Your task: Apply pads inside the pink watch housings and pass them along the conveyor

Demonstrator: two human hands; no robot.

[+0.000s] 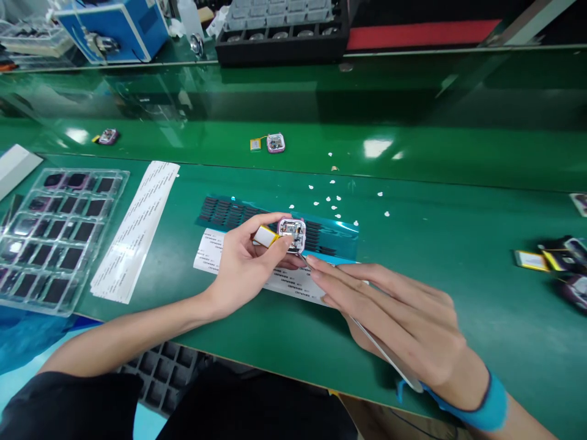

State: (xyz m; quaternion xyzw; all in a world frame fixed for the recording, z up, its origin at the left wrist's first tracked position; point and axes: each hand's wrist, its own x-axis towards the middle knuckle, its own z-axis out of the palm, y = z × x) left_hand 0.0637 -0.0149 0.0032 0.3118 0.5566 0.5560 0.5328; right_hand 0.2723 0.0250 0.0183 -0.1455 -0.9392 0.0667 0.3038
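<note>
My left hand [245,260] is closed around a small smartwatch case [292,234], white-rimmed with pink sides, its circuit board facing up. A small silver battery [266,236] with yellow tape lies beside the case against the fingers. My right hand [394,318], with a blue band at the wrist, grips slim metal tweezers [389,357]; their tip meets the lower edge of the case. Beneath the hands lie a blue film [220,211] with rows of black strips and a white printed sheet [208,249].
At left are a clear compartment tray [64,241] of watch parts and white label sheets [135,232]. Another opened watch case [276,143] with battery lies further back. Small white stickers [328,198] are scattered behind the film. More watch parts [573,269] sit at right; a blue box [117,30] stands on the shelf.
</note>
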